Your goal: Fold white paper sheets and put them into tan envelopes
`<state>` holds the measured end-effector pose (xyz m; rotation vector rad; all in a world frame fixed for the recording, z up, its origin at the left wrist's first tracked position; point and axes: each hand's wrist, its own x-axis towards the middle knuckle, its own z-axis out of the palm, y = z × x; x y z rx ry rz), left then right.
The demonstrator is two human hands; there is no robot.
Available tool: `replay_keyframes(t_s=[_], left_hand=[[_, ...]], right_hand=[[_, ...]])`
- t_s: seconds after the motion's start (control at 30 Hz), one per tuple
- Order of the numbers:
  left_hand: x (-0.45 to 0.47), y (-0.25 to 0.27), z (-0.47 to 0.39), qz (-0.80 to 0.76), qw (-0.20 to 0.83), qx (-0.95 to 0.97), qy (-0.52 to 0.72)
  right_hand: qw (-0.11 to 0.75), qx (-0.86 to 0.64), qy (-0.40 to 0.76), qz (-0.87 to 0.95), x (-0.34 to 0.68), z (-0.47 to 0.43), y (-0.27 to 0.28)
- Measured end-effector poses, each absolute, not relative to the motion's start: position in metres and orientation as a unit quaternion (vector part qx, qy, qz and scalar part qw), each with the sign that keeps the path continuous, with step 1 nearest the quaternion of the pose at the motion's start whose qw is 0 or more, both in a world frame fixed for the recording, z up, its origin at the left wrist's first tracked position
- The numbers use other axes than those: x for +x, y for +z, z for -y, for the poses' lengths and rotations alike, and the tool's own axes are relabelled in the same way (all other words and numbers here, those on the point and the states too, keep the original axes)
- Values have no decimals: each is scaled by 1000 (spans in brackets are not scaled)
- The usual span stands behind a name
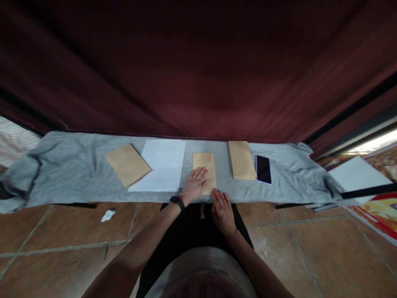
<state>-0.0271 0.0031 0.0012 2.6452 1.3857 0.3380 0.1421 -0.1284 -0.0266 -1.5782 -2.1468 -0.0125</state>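
A tan paper envelope (pixel 204 160) lies upright in front of me on the grey cloth. My left hand (pixel 196 182), with a dark band at the wrist, rests flat across its middle, fingers stretched out and covering part of the paper. At the envelope's lower right corner is my right hand (pixel 222 209); its fingers are extended and the fingertips touch the edge there. To the right stands a stack of tan envelopes (pixel 242 160). On the left, more tan envelopes (pixel 127 164) lie at a slant, overlapping white paper sheets (pixel 164 165).
A phone (pixel 263 169) lies right of the envelope stack. The grey cloth (pixel 80 165) covers a long narrow table before a dark red curtain (pixel 198 82). A crumpled white tissue (pixel 108 215) is on the tiled floor. A white board (pixel 356 178) is at far right.
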Motion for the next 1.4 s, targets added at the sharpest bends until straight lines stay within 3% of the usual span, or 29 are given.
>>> replay_keyframes(t_s=[0.2, 0.5, 0.9, 1.4], left_hand=[[-30, 4, -79, -469, 69, 875, 98], [-16, -4, -107, -399, 76, 910, 89], [-12, 5, -66, -276, 125, 952, 49], [-19, 18, -3, -259, 166, 951, 28]], right_hand=[[241, -572, 5, 784, 145, 128, -24], [242, -576, 20, 781, 146, 126, -23], [263, -574, 39, 774, 147, 124, -23], [277, -567, 45, 775, 146, 125, -20]])
